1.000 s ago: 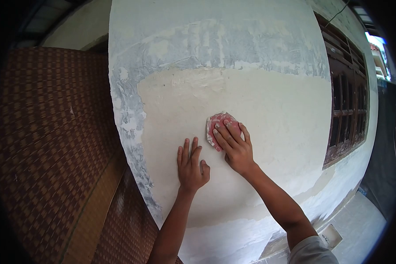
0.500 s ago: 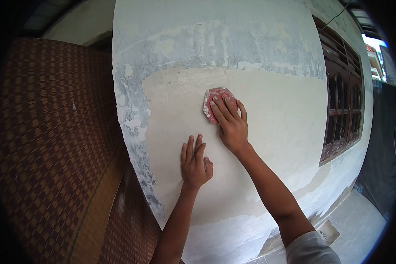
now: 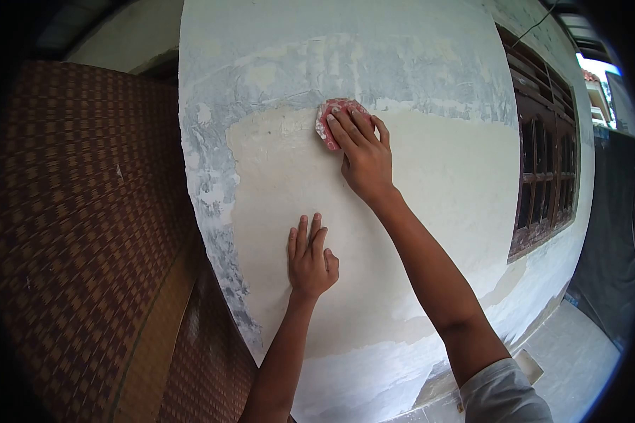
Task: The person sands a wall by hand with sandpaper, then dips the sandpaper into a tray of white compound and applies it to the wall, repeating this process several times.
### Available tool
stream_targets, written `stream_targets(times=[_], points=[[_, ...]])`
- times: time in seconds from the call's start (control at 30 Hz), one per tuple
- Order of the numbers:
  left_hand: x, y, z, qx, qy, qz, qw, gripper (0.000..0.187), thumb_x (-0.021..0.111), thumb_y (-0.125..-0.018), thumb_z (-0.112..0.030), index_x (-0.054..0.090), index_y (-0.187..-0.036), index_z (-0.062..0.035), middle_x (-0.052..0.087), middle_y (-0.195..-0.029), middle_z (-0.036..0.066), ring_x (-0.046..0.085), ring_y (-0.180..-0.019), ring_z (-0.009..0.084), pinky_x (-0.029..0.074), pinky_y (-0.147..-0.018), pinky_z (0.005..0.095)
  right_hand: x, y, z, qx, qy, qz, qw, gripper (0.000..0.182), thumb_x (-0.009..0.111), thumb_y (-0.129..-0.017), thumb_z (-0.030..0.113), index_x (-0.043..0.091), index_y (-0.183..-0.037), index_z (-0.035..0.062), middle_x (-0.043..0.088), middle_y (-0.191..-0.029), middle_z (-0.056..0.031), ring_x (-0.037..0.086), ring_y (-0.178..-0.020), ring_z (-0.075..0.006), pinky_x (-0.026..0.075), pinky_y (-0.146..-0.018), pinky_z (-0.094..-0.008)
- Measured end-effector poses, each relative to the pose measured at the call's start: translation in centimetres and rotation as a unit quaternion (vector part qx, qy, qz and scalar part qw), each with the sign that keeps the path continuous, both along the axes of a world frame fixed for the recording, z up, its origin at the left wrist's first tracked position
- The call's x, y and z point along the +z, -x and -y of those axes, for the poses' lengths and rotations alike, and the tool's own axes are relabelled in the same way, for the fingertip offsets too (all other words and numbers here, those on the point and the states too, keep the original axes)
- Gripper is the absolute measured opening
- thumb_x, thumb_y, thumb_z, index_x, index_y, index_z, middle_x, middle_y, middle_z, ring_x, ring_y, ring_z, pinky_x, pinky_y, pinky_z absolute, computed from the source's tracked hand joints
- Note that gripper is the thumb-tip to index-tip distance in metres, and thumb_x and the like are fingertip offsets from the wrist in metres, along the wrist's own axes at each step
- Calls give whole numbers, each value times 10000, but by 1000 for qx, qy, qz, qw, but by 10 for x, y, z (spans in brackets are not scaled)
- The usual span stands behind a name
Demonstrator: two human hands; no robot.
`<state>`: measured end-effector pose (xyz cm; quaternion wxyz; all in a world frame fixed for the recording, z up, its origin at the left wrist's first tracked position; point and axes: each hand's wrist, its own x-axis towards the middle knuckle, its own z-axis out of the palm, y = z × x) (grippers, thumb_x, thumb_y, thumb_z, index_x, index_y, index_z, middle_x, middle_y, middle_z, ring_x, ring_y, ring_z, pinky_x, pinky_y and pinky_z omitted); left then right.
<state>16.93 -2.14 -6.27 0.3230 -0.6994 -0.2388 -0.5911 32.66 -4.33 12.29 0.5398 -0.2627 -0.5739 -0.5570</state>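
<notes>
My right hand [image 3: 367,158] presses a reddish piece of sandpaper [image 3: 326,125], smeared with white, flat against the wall [image 3: 416,190]. Its fingers lie over the sandpaper, at the upper edge of a smooth cream patch where it meets rougher grey-white plaster. Lower down and to the left, my left hand [image 3: 310,261] rests on the cream patch with fingers stretched upward and nothing in it. Part of the sandpaper is hidden under the right fingers.
A brown woven mat [image 3: 85,197] stands along the left, beside the wall's corner. On the right, a wooden window [image 3: 547,155] with bars is set in the wall. Below it runs a grey floor [image 3: 578,352], with a dark sheet [image 3: 614,211] hanging at far right.
My right hand has slid the sandpaper up the wall and slightly left, to the border of the cream patch. My left hand stays in nearly the same place.
</notes>
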Motion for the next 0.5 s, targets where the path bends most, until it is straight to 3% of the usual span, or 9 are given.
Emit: stream_targets(times=[0.37, 0.5], points=[[1, 0, 2, -3, -4, -3, 1000, 481, 539, -887, -81, 503, -1359, 5, 521, -1553, 238, 409, -1496, 455, 251, -1235, 609, -142, -12, 14, 10, 146, 20, 989, 613, 658, -799, -33, 652, -1393, 116, 643, -1447, -40, 562, -1374, -249, 339, -1201, -519], [3, -1, 1, -1, -14, 6, 1000, 482, 530, -888, -90, 518, -1365, -25, 523, -1568, 192, 409, -1509, 412, 266, -1240, 580, -168, -31, 39, -11, 166, 34, 985, 621, 660, -799, -36, 646, -1401, 116, 646, -1441, -36, 566, -1371, -242, 341, -1198, -519]])
